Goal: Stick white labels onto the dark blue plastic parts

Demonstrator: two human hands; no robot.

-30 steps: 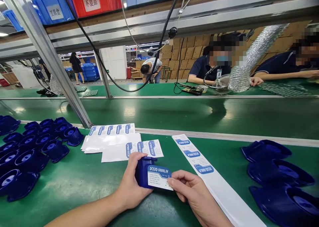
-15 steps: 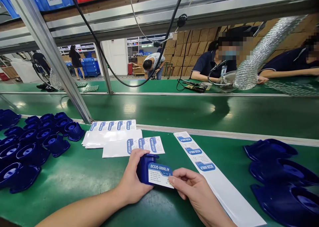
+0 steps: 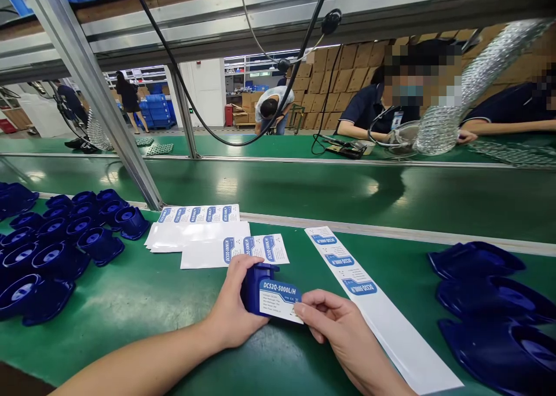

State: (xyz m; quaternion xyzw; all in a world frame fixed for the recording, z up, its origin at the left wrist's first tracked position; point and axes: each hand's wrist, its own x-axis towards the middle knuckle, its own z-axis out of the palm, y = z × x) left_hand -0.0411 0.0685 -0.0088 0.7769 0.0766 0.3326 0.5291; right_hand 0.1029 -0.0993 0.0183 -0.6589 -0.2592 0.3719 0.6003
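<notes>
My left hand (image 3: 234, 306) grips a dark blue plastic housing (image 3: 252, 286) standing on the green bench near the front edge. On its face lies a white and blue label (image 3: 279, 300) reading DCS2Q-5000L/H. My right hand (image 3: 336, 335) pinches the label's right end with fingers and thumb, against the housing. Just to the right lies a long white backing strip (image 3: 373, 312) with a few labels still on it.
Sheets of labels (image 3: 200, 234) lie behind my hands. Several blue housings (image 3: 56, 245) are heaped at the left, more blue housings (image 3: 486, 303) at the right. A slanted metal post (image 3: 99, 106) rises at the left. Beyond the green conveyor (image 3: 304, 190) people sit by a foil duct (image 3: 460, 101).
Both hands keep their hold on the housing and label. The view has tipped slightly down, so everything sits a little higher in the frame.
</notes>
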